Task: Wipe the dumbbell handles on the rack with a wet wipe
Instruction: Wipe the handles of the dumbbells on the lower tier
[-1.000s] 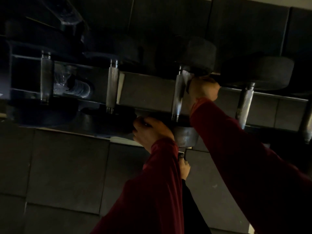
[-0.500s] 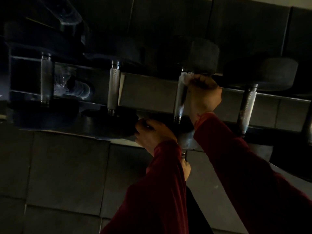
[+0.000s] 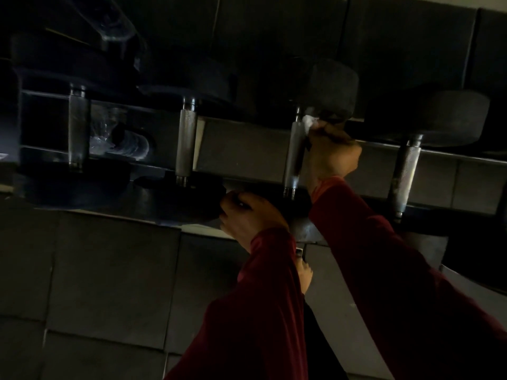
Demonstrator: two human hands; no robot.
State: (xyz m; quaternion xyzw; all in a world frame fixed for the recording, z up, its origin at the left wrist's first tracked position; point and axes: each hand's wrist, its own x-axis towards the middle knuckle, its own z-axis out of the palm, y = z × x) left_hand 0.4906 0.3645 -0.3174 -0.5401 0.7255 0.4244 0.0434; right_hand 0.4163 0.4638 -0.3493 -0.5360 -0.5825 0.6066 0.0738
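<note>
Since a second ago the right hand [image 3: 330, 157] has slid down the third dumbbell handle [image 3: 295, 152] from its far end, its grip clenched round the handle with the white wet wipe [image 3: 311, 122] bunched at the top; this handle's wipe looks underway. The left hand [image 3: 248, 215] grasps the near rubber head [image 3: 297, 202]. The handles are knurled steel, the heads matte black.
</note>
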